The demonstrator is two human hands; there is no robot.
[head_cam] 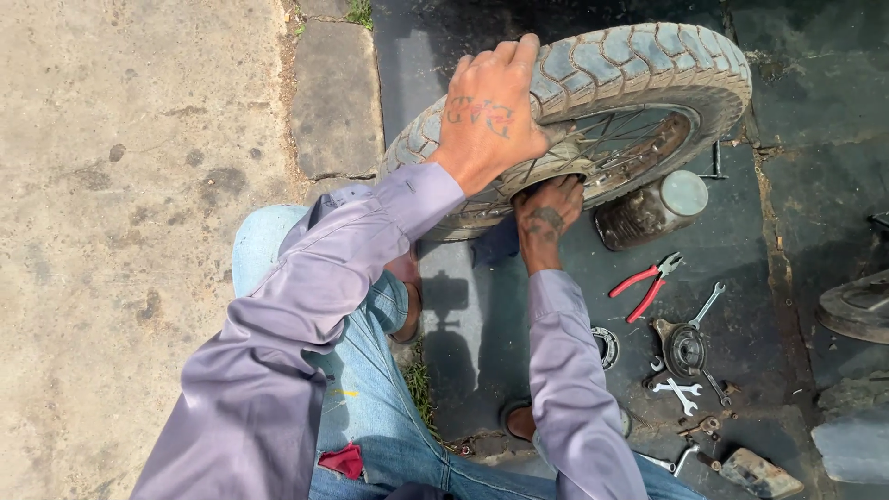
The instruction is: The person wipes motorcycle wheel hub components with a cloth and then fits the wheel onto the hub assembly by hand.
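My left hand (pixel 488 120) lies flat on the motorcycle wheel (pixel 593 102) — fingers together, draped over its tread. My right hand (pixel 546 218) reaches under the rim — its fingers hidden, grip unclear.

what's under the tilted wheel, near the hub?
The right hand reaches under the spoked motorcycle wheel, fingers hidden by the rim. The left hand rests on top of the tyre. A dirty jar lies beside it; the ground beneath is covered.
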